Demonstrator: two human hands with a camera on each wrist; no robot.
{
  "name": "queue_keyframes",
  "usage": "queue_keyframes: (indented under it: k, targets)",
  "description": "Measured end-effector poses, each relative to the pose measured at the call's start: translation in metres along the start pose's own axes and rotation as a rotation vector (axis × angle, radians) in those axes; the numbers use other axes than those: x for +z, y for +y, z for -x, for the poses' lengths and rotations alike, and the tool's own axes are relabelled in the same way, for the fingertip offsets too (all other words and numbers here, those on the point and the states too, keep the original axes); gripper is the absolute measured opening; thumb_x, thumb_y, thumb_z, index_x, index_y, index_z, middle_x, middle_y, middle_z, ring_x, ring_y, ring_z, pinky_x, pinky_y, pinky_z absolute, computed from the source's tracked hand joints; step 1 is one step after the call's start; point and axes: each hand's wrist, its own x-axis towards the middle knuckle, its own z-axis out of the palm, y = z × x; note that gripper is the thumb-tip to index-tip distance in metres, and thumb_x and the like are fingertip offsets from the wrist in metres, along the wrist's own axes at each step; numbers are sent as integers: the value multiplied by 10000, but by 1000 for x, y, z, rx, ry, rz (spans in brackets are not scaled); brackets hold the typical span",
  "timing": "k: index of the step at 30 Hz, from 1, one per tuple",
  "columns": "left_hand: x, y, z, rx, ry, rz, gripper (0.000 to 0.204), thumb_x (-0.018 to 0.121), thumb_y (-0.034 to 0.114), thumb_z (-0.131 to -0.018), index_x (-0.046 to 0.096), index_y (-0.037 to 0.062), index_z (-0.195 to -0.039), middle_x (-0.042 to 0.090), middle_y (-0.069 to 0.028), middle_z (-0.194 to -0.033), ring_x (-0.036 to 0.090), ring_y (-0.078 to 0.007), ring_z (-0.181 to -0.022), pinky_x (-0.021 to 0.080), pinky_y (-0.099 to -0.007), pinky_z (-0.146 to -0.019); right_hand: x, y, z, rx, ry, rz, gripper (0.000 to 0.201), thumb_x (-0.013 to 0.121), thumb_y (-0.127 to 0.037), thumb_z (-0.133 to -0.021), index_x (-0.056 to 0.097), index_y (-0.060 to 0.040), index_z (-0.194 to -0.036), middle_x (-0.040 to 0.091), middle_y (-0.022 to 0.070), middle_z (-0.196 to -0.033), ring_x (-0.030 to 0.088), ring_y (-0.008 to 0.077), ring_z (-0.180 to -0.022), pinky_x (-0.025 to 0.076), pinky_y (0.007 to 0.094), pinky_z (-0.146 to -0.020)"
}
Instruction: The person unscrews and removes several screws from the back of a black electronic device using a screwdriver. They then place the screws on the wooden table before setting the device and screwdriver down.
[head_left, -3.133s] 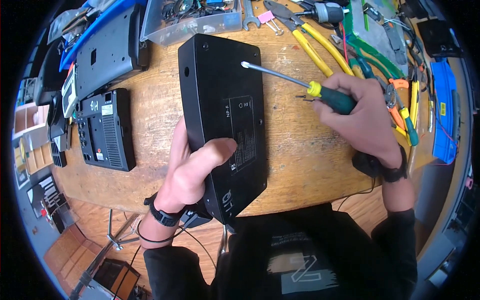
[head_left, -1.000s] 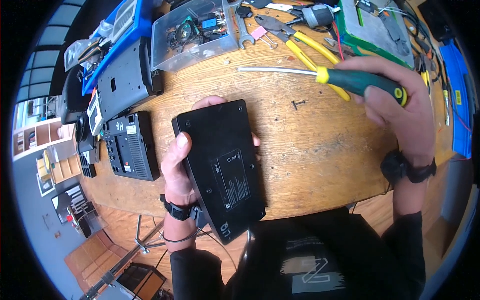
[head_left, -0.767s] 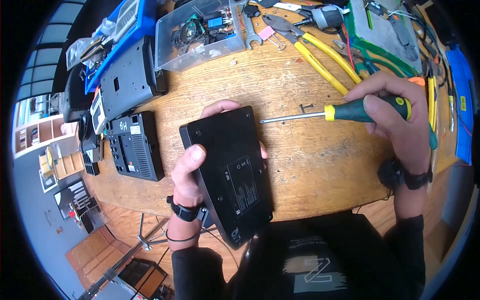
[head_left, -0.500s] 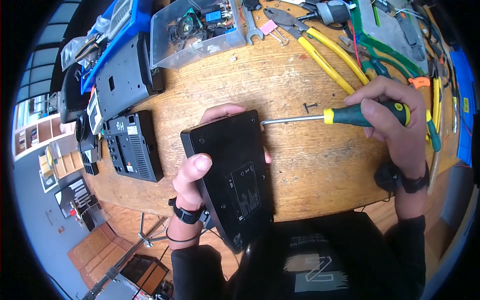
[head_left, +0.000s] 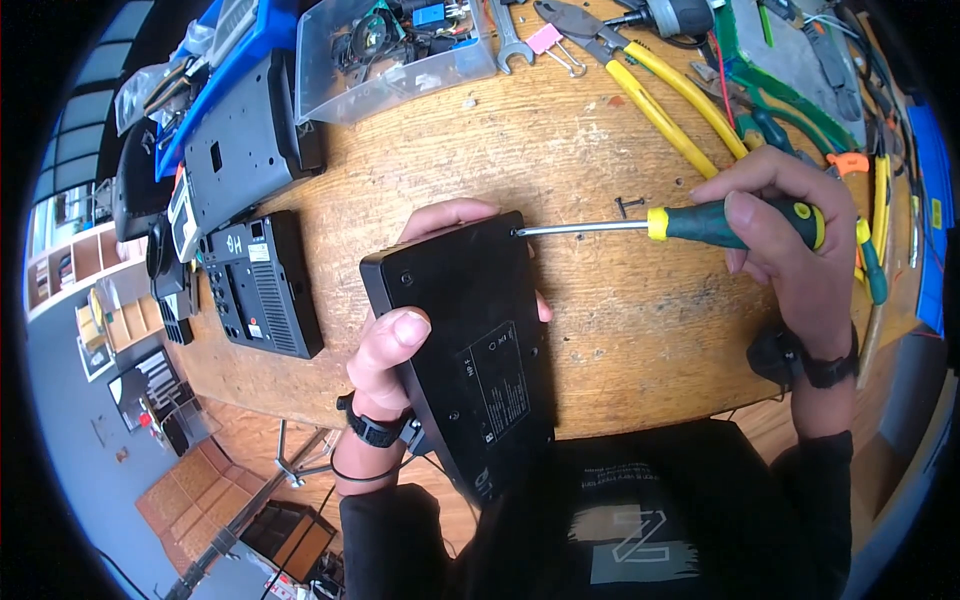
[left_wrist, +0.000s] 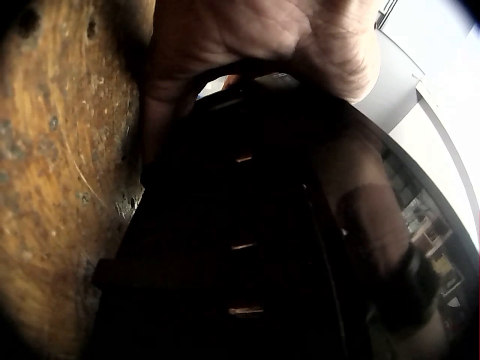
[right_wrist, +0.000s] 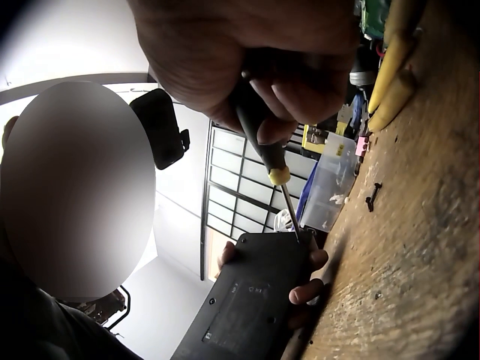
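My left hand [head_left: 385, 350] holds a flat black electronic device [head_left: 450, 300] tilted above the bench, thumb on its near side edge and fingers round the far end and side. A label and several screw holes show on its face. My right hand [head_left: 790, 245] grips the green and yellow handle of a screwdriver [head_left: 700, 225]. The tip meets the screw hole at the device's far right corner; in the right wrist view the screwdriver shaft [right_wrist: 289, 210] reaches that same corner. In the left wrist view, the device [left_wrist: 225, 225] is mostly dark, under my left hand [left_wrist: 247, 30].
Two small dark screws [head_left: 628, 207] lie on the wooden bench [head_left: 640, 330] beyond the screwdriver. Yellow-handled cutters [head_left: 660, 110], a wrench [head_left: 510, 40] and a clear parts box [head_left: 395, 75] stand at the back. Another black device [head_left: 262, 285] lies at left.
The device has turned and shifted in my left hand, whose grip moved towards its far end. The screwdriver first drew away from it, then came down and left until the tip met the corner hole.
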Motion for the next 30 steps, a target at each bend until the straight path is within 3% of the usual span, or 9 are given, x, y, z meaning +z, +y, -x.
queue_keyframes:
  k: [4, 7, 13, 19, 25, 30]
  targets:
    - [0, -1, 0, -3, -1, -11, 956, 722, 539, -724, 434, -71, -1402, 629, -291, -1131, 727, -427, -857, 630, -511, -737, 0, -2, 0, 24, 10, 5, 258, 665, -242, -964, 734, 6, -968, 613, -4, -680, 504, 17, -524, 289, 180, -453]
    - [0, 1, 0, -31, -18, -45, 976, 739, 544, -701, 437, -74, -1392, 634, -282, -1119, 730, -419, -855, 631, -504, -736, -2, -11, 3, 53, 5, 69, 246, 683, -244, -932, 740, -7, -966, 640, 20, -725, 558, 55, -577, 360, 198, -498]
    - [-1, 4, 1, -84, -13, -59, 999, 768, 553, -661, 449, -78, -1367, 643, -260, -1093, 732, -403, -844, 635, -492, -741, -12, -17, 6, -164, -109, 253, 299, 772, -263, -783, 759, -21, -958, 673, 93, -803, 652, 198, -738, 495, 317, -692]
    - [0, 3, 1, -95, -18, -63, 1007, 783, 558, -643, 458, -78, -1352, 645, -252, -1074, 730, -395, -840, 634, -489, -743, -20, -15, 3, -367, -235, 253, 292, 817, -204, -727, 761, -30, -955, 653, 91, -799, 621, 206, -707, 469, 329, -656]
    - [-5, 2, -1, -92, -61, -57, 1004, 788, 560, -636, 471, -79, -1342, 650, -257, -1065, 726, -393, -841, 628, -486, -736, -25, -8, 0, -449, -267, 244, 281, 818, -177, -724, 760, -27, -954, 638, 85, -807, 605, 200, -697, 454, 323, -645]
    - [-3, 3, 0, -113, -72, -63, 1010, 792, 578, -636, 481, -84, -1332, 654, -264, -1065, 725, -395, -840, 625, -483, -733, -14, -10, 5, -246, -115, 156, 206, 764, -169, -817, 740, -11, -949, 632, 65, -790, 576, 140, -637, 437, 282, -596]
